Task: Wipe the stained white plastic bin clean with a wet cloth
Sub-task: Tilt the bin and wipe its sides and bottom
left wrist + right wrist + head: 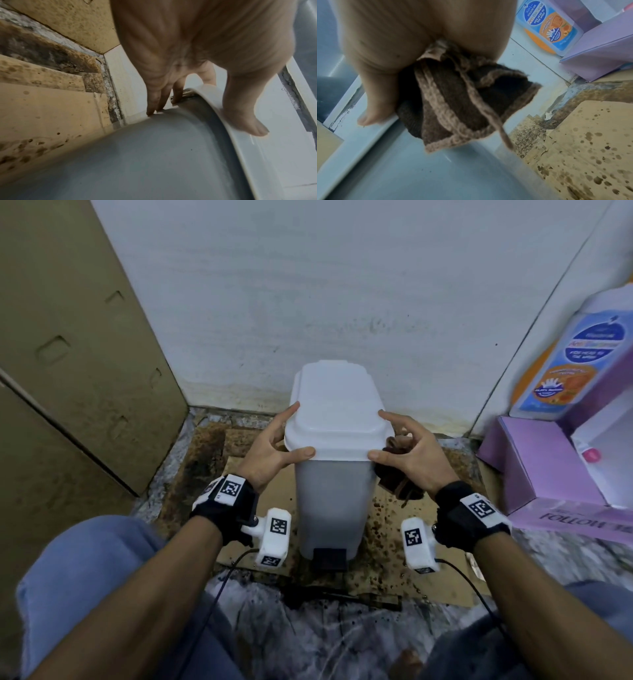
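A white pedal bin (330, 498) stands on the floor against the wall, its white lid (337, 405) down. My left hand (301, 430) grips the lid's front left corner, thumb on the front rim and index finger along the side. In the left wrist view the thumb (243, 108) lies on the lid rim (240, 142) and the other fingers reach under it against the bin body (154, 155). My right hand (376, 434) touches the lid's front right corner with thumb and index finger while its other fingers hold a bunched brown cloth (394, 477) (453, 102) beside the bin.
Stained, spotted cardboard (390, 529) lies under the bin, whose black pedal (330, 558) faces me. A brown panel (68, 354) stands at the left. At the right, an open purple box (548, 474) holds a blue-labelled wash bottle (575, 354). My knees frame the bottom.
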`<state>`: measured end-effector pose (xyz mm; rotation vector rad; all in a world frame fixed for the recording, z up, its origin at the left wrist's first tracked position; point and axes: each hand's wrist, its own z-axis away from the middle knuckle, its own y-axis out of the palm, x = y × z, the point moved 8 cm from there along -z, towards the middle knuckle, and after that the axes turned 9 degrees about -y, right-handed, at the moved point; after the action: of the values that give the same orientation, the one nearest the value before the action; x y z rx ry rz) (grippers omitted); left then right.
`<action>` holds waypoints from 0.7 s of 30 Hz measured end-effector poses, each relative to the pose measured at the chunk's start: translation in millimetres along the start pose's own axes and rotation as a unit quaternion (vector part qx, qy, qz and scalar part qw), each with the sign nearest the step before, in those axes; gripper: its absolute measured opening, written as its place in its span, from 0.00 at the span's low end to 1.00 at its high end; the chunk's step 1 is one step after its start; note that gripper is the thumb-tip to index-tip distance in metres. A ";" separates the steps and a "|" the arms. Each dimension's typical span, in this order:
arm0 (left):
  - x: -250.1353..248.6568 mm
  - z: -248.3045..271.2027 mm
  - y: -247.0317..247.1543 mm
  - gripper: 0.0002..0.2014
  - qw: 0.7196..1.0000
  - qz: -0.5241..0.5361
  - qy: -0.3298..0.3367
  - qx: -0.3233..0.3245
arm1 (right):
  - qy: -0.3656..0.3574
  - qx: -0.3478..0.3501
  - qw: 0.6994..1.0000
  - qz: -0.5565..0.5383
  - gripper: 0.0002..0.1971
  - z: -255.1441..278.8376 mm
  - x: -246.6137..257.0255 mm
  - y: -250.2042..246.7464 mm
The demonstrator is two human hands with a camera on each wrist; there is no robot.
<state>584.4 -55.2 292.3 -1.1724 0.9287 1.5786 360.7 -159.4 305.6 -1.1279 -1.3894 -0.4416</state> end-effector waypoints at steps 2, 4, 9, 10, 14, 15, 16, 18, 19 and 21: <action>-1.4 -11.7 1.5 0.42 1.000 -0.007 0.010 0.006 | -0.009 -0.009 1.000 0.009 0.38 -5.0 -4.5 -2.1; 0.6 -23.9 2.1 0.42 1.000 -0.007 0.017 0.010 | -0.013 -0.019 0.999 0.024 0.36 -8.6 -9.6 -3.2; 19.1 -50.8 2.7 0.44 0.999 0.001 0.028 0.017 | -0.003 -0.040 0.999 0.030 0.35 -12.4 -24.0 -6.0; 23.7 -54.6 2.7 0.44 0.999 0.000 0.028 0.017 | 0.001 -0.040 0.999 0.030 0.35 -12.2 -27.3 -6.3; 40.1 -61.8 7.5 0.44 0.999 -0.011 0.022 0.027 | 0.015 -0.031 0.999 0.016 0.35 -6.1 -44.2 -2.5; 43.6 -62.2 9.4 0.44 0.999 -0.013 0.020 0.031 | 0.018 -0.030 0.999 0.006 0.35 -3.1 -48.2 -1.6; 46.9 -62.5 11.1 0.44 0.999 -0.013 0.017 0.035 | 0.018 -0.032 0.999 0.000 0.36 -0.3 -50.8 -1.5; 51.8 -62.9 13.0 0.43 0.999 -0.016 0.015 0.041 | 0.011 -0.039 0.999 0.003 0.35 3.9 -54.7 -3.1; 53.1 -62.7 13.6 0.44 0.999 -0.017 0.015 0.045 | 0.008 -0.039 0.999 0.005 0.36 5.3 -56.3 -3.7; 54.1 -62.0 14.5 0.45 0.998 -0.018 0.013 0.051 | 0.008 -0.036 0.999 0.003 0.36 6.2 -58.9 -2.9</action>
<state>580.7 -104.1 224.7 -1.1355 0.9874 1.4727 342.9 -176.5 251.7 -1.1838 -1.3647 -0.5000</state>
